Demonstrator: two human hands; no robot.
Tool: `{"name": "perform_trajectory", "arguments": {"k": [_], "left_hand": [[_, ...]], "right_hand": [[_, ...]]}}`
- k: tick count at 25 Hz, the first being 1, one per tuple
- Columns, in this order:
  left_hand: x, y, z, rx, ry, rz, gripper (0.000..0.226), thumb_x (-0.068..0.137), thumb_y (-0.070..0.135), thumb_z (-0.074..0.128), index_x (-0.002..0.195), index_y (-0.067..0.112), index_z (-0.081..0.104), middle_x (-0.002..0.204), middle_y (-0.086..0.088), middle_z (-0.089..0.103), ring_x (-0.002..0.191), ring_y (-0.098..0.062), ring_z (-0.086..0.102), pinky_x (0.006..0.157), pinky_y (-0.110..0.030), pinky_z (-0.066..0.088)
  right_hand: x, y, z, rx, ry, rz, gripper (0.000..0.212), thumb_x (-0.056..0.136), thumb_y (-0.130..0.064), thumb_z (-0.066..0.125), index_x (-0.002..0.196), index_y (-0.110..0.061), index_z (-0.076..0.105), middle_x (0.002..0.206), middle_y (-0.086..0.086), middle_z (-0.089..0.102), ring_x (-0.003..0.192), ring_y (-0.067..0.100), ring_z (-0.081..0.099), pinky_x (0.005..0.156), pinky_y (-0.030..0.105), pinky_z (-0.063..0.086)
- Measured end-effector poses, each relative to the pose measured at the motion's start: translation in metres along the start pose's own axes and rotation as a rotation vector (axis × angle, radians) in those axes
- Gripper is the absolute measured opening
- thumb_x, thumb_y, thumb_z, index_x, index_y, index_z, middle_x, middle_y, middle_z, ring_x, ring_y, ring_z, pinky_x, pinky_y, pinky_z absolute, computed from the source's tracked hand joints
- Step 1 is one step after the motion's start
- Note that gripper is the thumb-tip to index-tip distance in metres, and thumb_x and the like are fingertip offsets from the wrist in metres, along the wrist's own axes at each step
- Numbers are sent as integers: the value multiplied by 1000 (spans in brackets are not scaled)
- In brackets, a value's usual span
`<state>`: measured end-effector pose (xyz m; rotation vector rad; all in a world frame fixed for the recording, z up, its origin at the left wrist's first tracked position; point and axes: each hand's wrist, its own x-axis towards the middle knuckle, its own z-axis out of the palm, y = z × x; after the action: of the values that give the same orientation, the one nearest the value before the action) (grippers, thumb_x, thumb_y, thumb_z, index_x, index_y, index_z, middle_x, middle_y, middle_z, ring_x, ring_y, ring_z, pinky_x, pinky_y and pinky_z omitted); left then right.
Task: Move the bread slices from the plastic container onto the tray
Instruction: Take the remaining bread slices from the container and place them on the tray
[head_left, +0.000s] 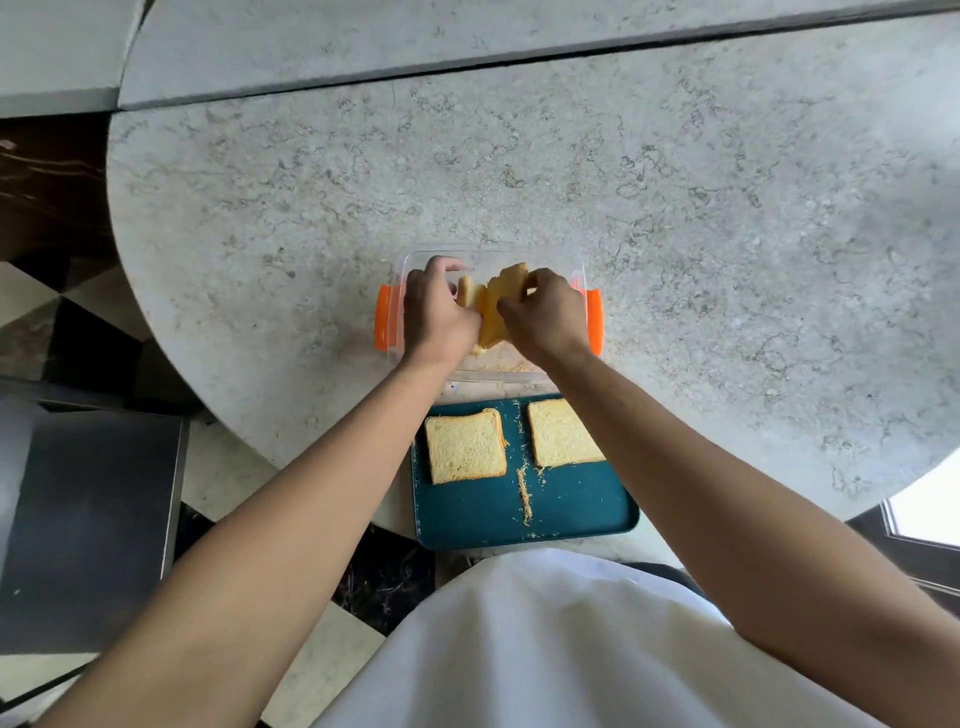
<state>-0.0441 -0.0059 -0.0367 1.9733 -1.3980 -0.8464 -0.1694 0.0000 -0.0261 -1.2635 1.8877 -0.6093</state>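
A clear plastic container (582, 270) with orange side clips sits on the stone table, just beyond a teal tray (571, 514). Both my hands are inside the container. My left hand (439, 312) and my right hand (545, 312) grip bread slices (498, 301) that stand tilted between them. How many slices they hold is hidden by the fingers. Two bread slices lie flat on the tray's far half: one slice on the left (466, 447), the other slice on the right (561, 434), partly under my right forearm.
A line of crumbs (525, 493) lies on the tray's middle. The round grey stone table (727, 234) spreads wide around the container. A dark low cabinet (88, 519) stands at the left on a chequered floor. The tray overhangs the table's near edge.
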Motion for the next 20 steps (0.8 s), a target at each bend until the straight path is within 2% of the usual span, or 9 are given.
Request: {"name": "perform_trajectory", "arguments": {"k": [2, 5, 7, 10, 12, 15, 17, 20], "left_hand": [[-11, 6, -17, -210, 47, -65, 51, 64, 11, 74, 112, 23, 62, 97, -1, 68, 83, -15, 67, 68, -28, 55], [-29, 8, -54, -519, 116, -113, 49, 66, -8, 72, 108, 17, 67, 97, -4, 73, 85, -15, 72, 72, -31, 58], [-48, 3, -78, -724, 120, -145, 45, 69, -15, 72, 105, 12, 67, 98, -5, 76, 91, -16, 73, 79, -32, 59], [-85, -17, -104, -949, 32, -244, 42, 73, -17, 69, 107, 7, 65, 101, -6, 77, 99, -22, 72, 83, -38, 59], [-112, -36, -109, -1022, -60, -325, 44, 71, -15, 70, 110, 6, 64, 103, -10, 76, 100, -26, 71, 78, -40, 60], [-151, -64, -94, -1064, -175, -447, 49, 64, -10, 72, 109, 6, 64, 105, -12, 75, 99, -28, 71, 73, -41, 60], [-173, -83, -76, -1074, -200, -549, 51, 63, -12, 73, 110, 5, 64, 105, -14, 76, 97, -30, 72, 71, -41, 60], [-190, -106, -48, -1012, -200, -660, 49, 66, -14, 73, 111, 5, 66, 107, -16, 75, 99, -33, 70, 77, -44, 58]], "right_hand": [[-15, -2, -19, 73, 27, -68, 23, 85, -23, 60, 103, -10, 65, 87, 2, 70, 76, 22, 65, 61, 33, 52], [-44, 4, -45, 246, -12, -111, 22, 84, -20, 60, 103, -10, 67, 91, 3, 74, 83, 23, 70, 69, 41, 59], [-62, 14, -60, 444, -46, -61, 20, 87, -16, 60, 104, -14, 70, 92, 1, 77, 86, 18, 74, 73, 39, 61], [-85, 42, -73, 695, -118, 44, 19, 88, -7, 60, 103, -10, 72, 102, 17, 76, 97, 36, 73, 88, 53, 58], [-104, 67, -75, 723, -185, 65, 20, 86, -6, 61, 103, -9, 71, 108, 24, 72, 97, 38, 70, 89, 56, 54], [-134, 104, -71, 688, -278, 93, 18, 85, -11, 65, 99, -16, 74, 100, 18, 75, 90, 28, 69, 78, 44, 56], [-147, 127, -65, 627, -273, 149, 14, 84, -10, 66, 94, -16, 74, 91, 11, 77, 83, 24, 70, 70, 34, 56], [-148, 157, -51, 501, -182, 277, 12, 85, -7, 63, 88, -11, 73, 88, 13, 76, 79, 21, 68, 71, 34, 51]]}}
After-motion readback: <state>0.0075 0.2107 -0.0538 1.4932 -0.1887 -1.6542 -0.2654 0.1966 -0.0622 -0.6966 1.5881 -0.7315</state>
